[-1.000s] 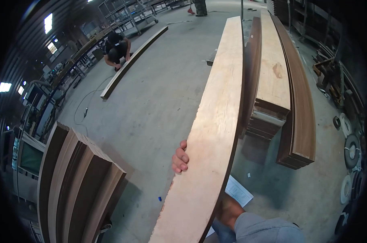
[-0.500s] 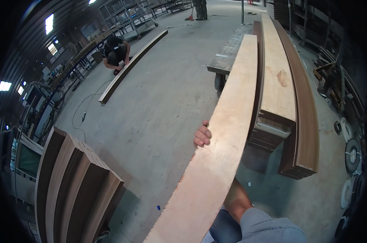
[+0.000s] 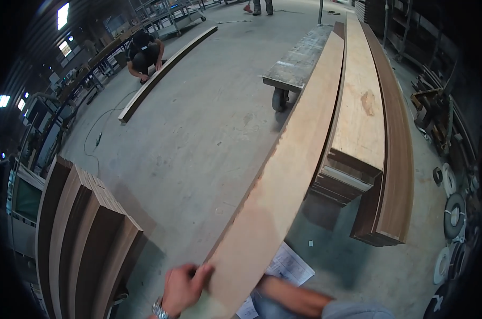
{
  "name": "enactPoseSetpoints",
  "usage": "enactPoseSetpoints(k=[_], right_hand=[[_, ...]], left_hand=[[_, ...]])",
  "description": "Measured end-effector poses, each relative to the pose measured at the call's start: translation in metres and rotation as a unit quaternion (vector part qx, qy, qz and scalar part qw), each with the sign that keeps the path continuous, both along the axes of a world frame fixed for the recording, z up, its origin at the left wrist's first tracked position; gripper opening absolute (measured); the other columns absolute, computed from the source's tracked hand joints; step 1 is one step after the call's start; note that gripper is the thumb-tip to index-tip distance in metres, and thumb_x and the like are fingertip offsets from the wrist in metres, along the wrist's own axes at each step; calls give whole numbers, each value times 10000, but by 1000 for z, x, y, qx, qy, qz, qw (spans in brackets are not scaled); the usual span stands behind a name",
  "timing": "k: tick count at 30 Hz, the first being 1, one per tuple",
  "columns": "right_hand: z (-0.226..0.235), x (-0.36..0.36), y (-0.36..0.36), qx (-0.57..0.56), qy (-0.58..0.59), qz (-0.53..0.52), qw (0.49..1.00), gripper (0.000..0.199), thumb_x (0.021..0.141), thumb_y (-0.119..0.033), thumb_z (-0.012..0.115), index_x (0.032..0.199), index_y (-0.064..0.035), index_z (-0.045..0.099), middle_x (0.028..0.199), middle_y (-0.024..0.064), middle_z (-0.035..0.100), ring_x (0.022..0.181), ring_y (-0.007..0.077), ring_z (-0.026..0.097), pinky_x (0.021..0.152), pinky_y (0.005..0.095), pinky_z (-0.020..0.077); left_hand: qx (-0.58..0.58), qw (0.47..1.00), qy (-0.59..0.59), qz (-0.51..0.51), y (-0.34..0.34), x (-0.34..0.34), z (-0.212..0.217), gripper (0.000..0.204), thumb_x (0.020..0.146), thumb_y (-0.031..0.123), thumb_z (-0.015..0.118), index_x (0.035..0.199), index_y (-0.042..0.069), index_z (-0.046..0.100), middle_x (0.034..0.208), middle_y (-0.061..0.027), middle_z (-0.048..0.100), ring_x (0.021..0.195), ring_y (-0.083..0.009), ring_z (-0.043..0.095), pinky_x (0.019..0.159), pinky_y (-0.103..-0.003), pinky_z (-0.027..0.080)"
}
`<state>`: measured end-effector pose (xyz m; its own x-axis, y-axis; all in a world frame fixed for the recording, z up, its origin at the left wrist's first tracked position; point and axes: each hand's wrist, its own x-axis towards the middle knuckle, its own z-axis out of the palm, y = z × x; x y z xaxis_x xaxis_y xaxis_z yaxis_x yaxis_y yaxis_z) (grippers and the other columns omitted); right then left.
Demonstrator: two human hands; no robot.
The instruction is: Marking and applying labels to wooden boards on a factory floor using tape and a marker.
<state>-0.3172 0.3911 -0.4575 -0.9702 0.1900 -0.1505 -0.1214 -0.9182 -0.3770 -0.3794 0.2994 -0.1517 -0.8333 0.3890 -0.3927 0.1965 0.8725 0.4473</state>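
Note:
A long pale wooden board [image 3: 273, 196] slants from the bottom of the view up toward the stacks at the right. My left hand [image 3: 186, 287], with a metal watch on the wrist, grips the board's left edge near its close end. Its thumb lies at the edge and the other fingers are partly hidden. From the lower right my right forearm [image 3: 299, 295] reaches in beneath the board, so my right hand is hidden by the wood. Printed sheets of paper [image 3: 291, 266] show below the board, beside that forearm.
A stack topped by a pale board [image 3: 364, 106] and a brown stack [image 3: 397, 207] stand right. A wheeled cart [image 3: 291, 72] is behind the board. More boards [image 3: 86, 234] stand at left. A co-worker [image 3: 144, 53] crouches by a long beam [image 3: 166, 72]; a cable [image 3: 92, 122] lies nearby.
The board's far end has moved away, alongside the stack at right. Fingers that curled over its left edge midway are gone from there; my left hand now shows on the near edge.

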Motion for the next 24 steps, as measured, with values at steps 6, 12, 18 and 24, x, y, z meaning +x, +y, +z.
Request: enactPoseSetpoints(k=[6,12,18,24], right_hand=[[156,76,30,-365,49,3,930,739,982,-547,493,1515,-53,360,1531,132,443,1388,331,433,1168,480,341],[147,47,101,-76,-162,-172,969,474,921,-145,617,1340,48,509,1232,170,640,1116,305,643,985,427,518],[138,39,127,-45,-183,-155,970,549,908,-217,589,1376,50,484,1304,200,609,1177,355,607,1038,487,480],[146,40,135,-44,-194,-163,966,555,903,-216,588,1378,51,481,1301,194,612,1174,342,611,1040,477,481]], left_hand=[[96,993,-68,9,87,-51,-50,585,975,502,555,814,-40,704,597,-180,628,568,-241,628,634,-400,509],[217,962,-44,-161,64,-55,-24,402,978,258,644,1271,-17,624,1027,-157,729,875,-152,698,781,-317,562],[116,972,-32,203,-178,6,-69,426,977,248,611,1269,-61,619,1150,-175,713,1016,-230,691,884,-324,533],[351,777,-159,498,-216,91,-91,641,1033,525,466,1315,-34,601,1303,-186,635,1164,-282,622,1006,-411,482]])
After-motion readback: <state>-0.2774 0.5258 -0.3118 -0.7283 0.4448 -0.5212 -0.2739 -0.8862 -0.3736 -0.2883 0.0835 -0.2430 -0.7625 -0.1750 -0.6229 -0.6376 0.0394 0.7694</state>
